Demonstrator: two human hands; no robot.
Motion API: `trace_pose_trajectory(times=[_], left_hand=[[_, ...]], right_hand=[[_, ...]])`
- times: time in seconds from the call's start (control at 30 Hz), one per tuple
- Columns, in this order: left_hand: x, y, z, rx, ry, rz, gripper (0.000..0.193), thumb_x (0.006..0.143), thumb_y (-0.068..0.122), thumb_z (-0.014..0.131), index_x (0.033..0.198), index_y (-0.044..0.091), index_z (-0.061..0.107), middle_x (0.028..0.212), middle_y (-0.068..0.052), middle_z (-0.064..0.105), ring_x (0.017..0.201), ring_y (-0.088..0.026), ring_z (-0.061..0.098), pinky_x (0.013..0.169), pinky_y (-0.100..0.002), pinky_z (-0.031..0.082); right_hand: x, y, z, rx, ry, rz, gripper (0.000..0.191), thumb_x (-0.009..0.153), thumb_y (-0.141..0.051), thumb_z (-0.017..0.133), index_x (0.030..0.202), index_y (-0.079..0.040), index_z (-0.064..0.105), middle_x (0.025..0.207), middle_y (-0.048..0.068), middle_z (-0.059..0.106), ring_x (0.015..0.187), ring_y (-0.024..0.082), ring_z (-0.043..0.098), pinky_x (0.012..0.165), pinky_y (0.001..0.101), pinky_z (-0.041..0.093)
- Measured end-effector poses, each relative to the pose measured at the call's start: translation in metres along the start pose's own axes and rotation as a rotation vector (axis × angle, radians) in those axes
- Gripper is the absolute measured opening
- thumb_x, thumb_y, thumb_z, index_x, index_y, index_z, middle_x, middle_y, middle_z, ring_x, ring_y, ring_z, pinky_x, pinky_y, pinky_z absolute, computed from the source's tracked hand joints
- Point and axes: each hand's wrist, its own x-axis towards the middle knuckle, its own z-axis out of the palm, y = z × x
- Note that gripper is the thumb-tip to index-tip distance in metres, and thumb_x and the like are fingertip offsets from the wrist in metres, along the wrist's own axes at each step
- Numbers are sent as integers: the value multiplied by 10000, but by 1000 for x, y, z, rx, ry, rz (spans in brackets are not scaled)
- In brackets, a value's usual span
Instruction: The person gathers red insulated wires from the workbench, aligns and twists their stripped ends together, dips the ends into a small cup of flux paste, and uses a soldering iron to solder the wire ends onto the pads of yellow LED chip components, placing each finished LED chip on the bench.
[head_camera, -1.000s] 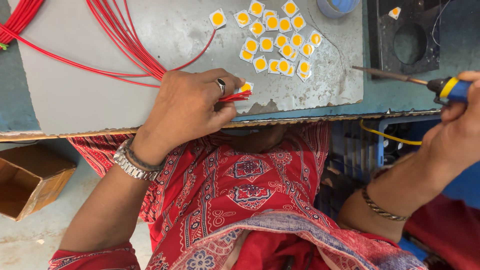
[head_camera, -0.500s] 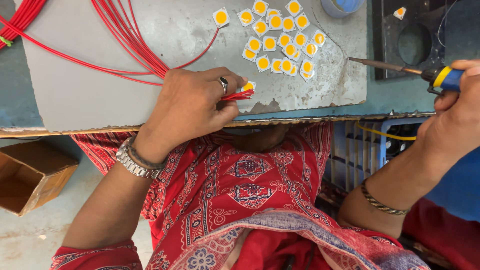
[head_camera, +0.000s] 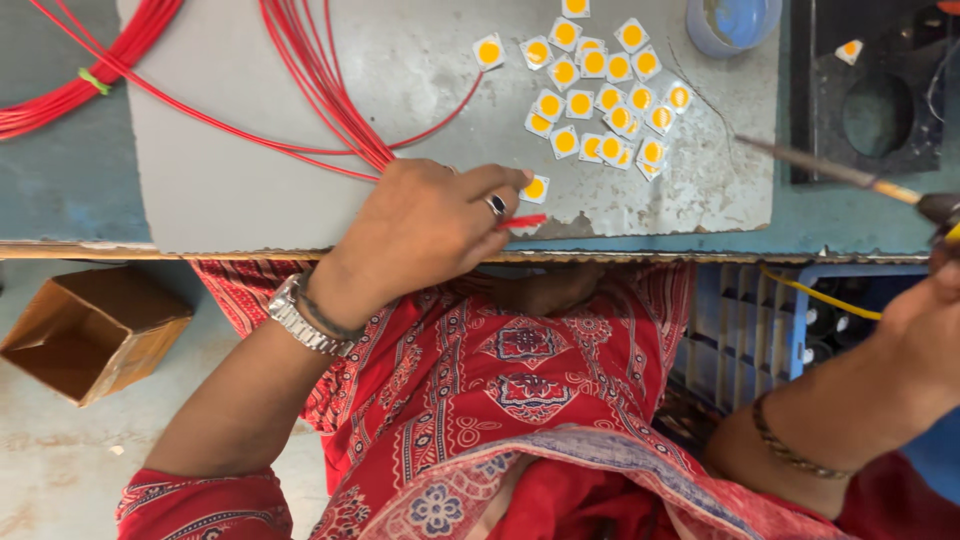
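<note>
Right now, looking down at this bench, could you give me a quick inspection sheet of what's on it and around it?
Surface: grey scuffed board lying on a blue-green bench top.
Job's things: small white square chips with round yellow centres scattered on the board; one chip and a red wire end at the left hand's fingertips.
Clutter: blue round tub; black holder with a round hole.
Hands: left hand pinches the red wire; right hand holds a thin metal-tipped iron, tip raised to the right of the chips.
Cables: bundle of red wires fanned across the board; yellow cable.
Surroundings: open brown cardboard box on the floor; blue crate.
</note>
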Motion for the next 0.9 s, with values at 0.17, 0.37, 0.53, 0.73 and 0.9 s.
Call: trace_pose_trajectory(times=[0.17, 0.37, 0.53, 0.73, 0.9], left_hand=[[2, 1, -5, 99, -43, 29, 116, 858, 167, 700, 896, 62, 672, 1203, -56, 738, 601, -235, 656, 558, -408, 506], [6, 5, -15, 154, -95, 45, 125, 849, 150, 644, 928, 59, 676, 1256, -81, 725, 601, -227, 663, 550, -388, 514], [11, 11, -21, 164, -91, 21, 114, 847, 147, 647, 905, 52, 674, 1238, -85, 730, 595, -214, 667, 535, -373, 512], [14, 12, -25, 189, -75, 29, 115, 866, 147, 647, 900, 40, 674, 1203, -95, 736, 621, -213, 687, 537, -365, 519], [16, 13, -26, 179, -73, 28, 112, 869, 130, 649, 897, 24, 674, 1189, -98, 738, 625, -215, 687, 539, -368, 521]], right_hand=[[-47, -49, 93, 7, -77, -70, 119, 1049, -29, 607, 947, 30, 589, 922, 106, 621, 707, 118, 495, 640, 198, 382], [-50, -132, 196, -47, -236, -54, 192, 1032, -127, 674, 983, 47, 610, 869, 116, 648, 603, 98, 517, 565, 187, 410], [-43, -159, 228, -216, -325, 26, 260, 1006, -204, 708, 960, 46, 651, 791, 102, 662, 488, 58, 500, 483, 154, 397], [-38, -162, 234, -238, -391, 39, 290, 1000, -232, 719, 956, 52, 680, 752, 75, 660, 502, 46, 530, 494, 150, 415], [-36, -158, 237, -251, -441, 13, 298, 1020, -245, 723, 969, 46, 687, 778, 75, 677, 532, 44, 548, 519, 151, 420]])
